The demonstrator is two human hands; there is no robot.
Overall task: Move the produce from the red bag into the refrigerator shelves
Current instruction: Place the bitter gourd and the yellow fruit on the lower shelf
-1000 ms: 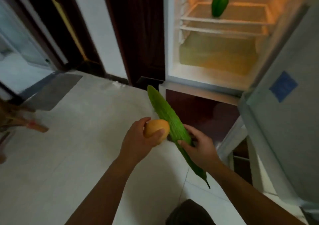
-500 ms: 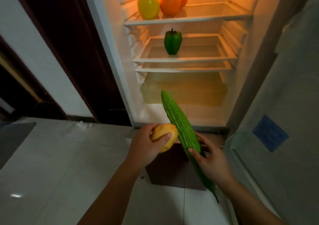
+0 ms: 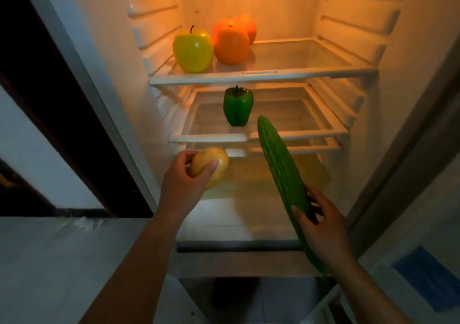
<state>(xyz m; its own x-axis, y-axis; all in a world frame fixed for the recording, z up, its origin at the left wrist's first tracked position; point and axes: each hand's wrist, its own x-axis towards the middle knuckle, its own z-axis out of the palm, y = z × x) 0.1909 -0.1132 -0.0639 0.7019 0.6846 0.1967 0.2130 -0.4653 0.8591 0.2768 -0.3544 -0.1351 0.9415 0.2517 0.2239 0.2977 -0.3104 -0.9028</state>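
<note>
The refrigerator stands open in front of me, lit orange inside. My left hand [image 3: 183,186] grips a yellow potato [image 3: 211,165] at the front left of the fridge, below the middle shelf [image 3: 209,137]. My right hand [image 3: 323,226] holds a long green bitter gourd [image 3: 281,172] by its lower half, its tip pointing up toward the middle shelf. A green bell pepper [image 3: 238,106] stands on that shelf. On the top shelf [image 3: 261,75] sit a yellow-green apple [image 3: 193,51] and two oranges [image 3: 231,45]. The red bag is out of view.
The open fridge door [image 3: 423,236] with a blue sticker [image 3: 428,277] stands close on my right. A yellowish crisper drawer [image 3: 313,174] sits under the lower shelf. A dark doorway [image 3: 49,99] and white floor [image 3: 62,261] lie to the left.
The view has moved closer to the fridge and tilted up. Both hands have risen and reached forward into the compartment with the potato and the bitter gourd.
</note>
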